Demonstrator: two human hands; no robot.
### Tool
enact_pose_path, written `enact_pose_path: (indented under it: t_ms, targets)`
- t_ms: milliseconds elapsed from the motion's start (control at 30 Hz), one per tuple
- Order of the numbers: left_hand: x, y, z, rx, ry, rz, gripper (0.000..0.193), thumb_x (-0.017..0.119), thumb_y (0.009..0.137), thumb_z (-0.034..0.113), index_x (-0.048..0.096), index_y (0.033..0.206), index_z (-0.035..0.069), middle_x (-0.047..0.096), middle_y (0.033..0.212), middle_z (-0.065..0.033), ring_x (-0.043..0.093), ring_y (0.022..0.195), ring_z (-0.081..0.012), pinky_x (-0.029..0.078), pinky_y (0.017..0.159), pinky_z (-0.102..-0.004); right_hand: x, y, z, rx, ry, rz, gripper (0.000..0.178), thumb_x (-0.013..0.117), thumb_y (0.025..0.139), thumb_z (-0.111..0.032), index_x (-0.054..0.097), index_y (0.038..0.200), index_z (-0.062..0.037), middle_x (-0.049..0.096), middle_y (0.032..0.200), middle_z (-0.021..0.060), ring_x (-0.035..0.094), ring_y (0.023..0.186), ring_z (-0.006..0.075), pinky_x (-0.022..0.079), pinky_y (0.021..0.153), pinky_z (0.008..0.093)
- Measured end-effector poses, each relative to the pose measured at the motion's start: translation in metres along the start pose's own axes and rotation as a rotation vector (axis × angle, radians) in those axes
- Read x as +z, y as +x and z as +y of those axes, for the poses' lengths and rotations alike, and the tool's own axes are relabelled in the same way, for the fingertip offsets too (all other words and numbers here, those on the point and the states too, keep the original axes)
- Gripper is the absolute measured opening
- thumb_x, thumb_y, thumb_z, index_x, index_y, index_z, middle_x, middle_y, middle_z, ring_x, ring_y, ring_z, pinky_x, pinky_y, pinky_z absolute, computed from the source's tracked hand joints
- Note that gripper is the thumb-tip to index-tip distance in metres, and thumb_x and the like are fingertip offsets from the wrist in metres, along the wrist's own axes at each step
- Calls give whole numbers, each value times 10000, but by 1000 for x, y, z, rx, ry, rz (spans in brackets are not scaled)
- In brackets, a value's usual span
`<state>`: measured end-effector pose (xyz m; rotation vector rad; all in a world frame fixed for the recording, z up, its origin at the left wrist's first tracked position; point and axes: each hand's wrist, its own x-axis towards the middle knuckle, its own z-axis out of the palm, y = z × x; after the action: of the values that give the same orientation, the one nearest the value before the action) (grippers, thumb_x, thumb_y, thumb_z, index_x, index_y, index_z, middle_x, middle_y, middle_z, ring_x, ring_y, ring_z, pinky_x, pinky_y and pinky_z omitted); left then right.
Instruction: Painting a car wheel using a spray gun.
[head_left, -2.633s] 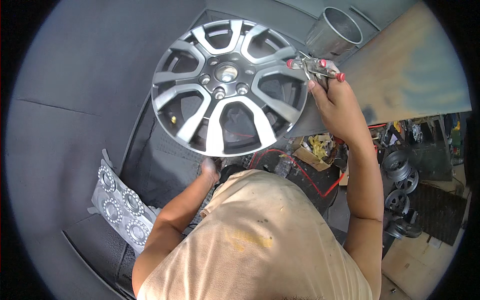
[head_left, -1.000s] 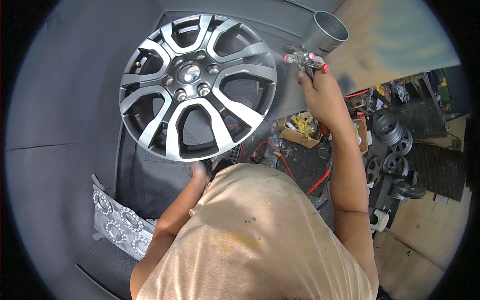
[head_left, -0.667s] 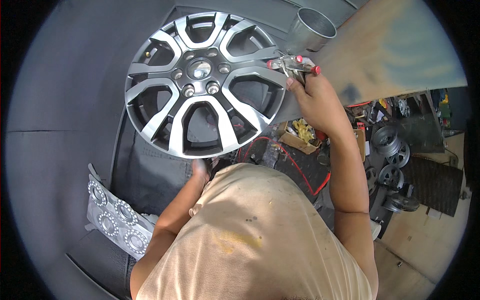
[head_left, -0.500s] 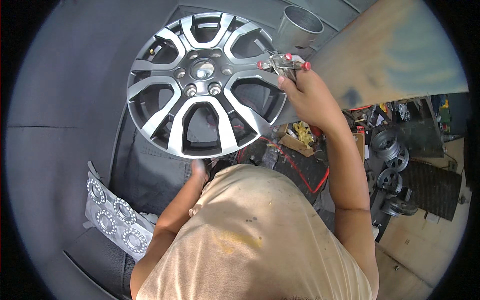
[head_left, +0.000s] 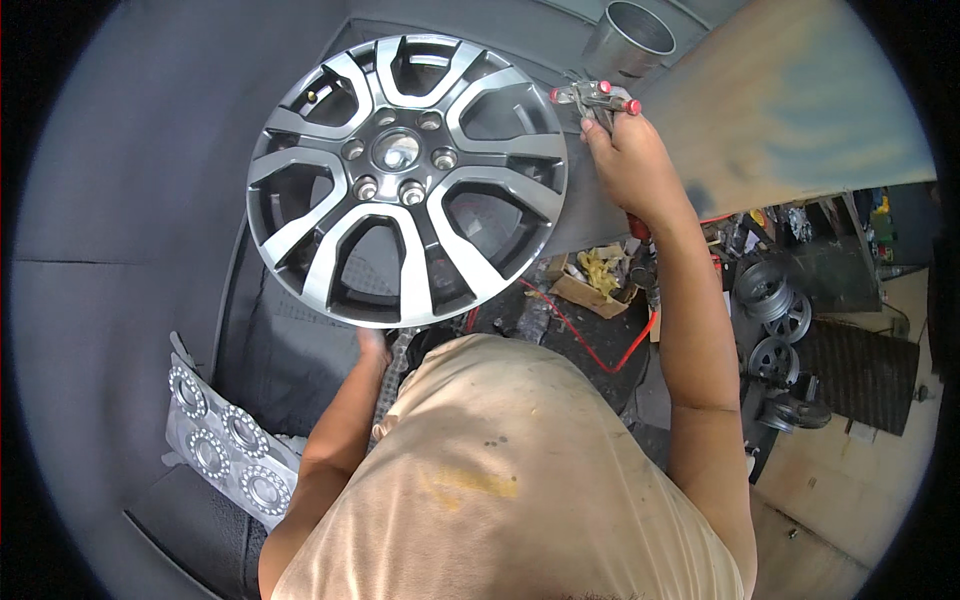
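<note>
My right hand (head_left: pixel 640 165) is closed round a spray gun (head_left: pixel 595 97) with red knobs and a grey metal cup (head_left: pixel 635 40) on top. The gun is at the right of a machined silver and dark grey alloy wheel (head_left: pixel 470 240), whose face is turned up toward me. A gap separates the gun from the rim. My left hand (head_left: pixel 372 345) is at the wheel's near edge; its fingers go under the rim and are hidden. Whether it grips the wheel or what lies beneath does not show.
A red hose (head_left: pixel 590 345) runs across the floor below the wheel. Right of it are an open cardboard box (head_left: pixel 590 297) and several wheels (head_left: pixel 775 360). A stained board (head_left: pixel 800 120) stands at the upper right. A sheet with ringed discs (head_left: pixel 225 440) leans at the left.
My right hand and the spray gun have moved up and right, away from the rim. The wheel has turned a little clockwise and shifted slightly left and nearer; my left hand has shifted left.
</note>
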<state>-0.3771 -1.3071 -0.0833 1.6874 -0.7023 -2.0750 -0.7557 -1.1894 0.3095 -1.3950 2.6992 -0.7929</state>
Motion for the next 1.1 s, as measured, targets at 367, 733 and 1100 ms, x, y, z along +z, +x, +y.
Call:
enact_pose_path:
  t_ms: [367,733,1100]
  targets:
    - [-27,34,40,132,-15,-15,307,580,908,303,614,1116,79,652,1007,-59,650,879,-203,528,732,-360,-15,-14,39,122,-40,2,284,554,923,-183,558,842,89,597,832,317,580,841,491,459,733,527]
    - [-8,6,64,244,-140,-77,384,558,932,278,559,1237,44,640,1114,-101,661,952,-242,563,764,-372,-7,-25,17,93,-65,-27,307,554,925,-192,563,817,95,595,817,313,587,824,484,462,722,528]
    - [30,-47,-19,-188,-41,-98,407,416,960,436,596,1081,91,617,975,-93,574,795,-231,488,713,-384,-2,-42,-33,32,148,-209,347,534,932,-193,564,755,104,566,730,313,572,711,477,446,683,512]
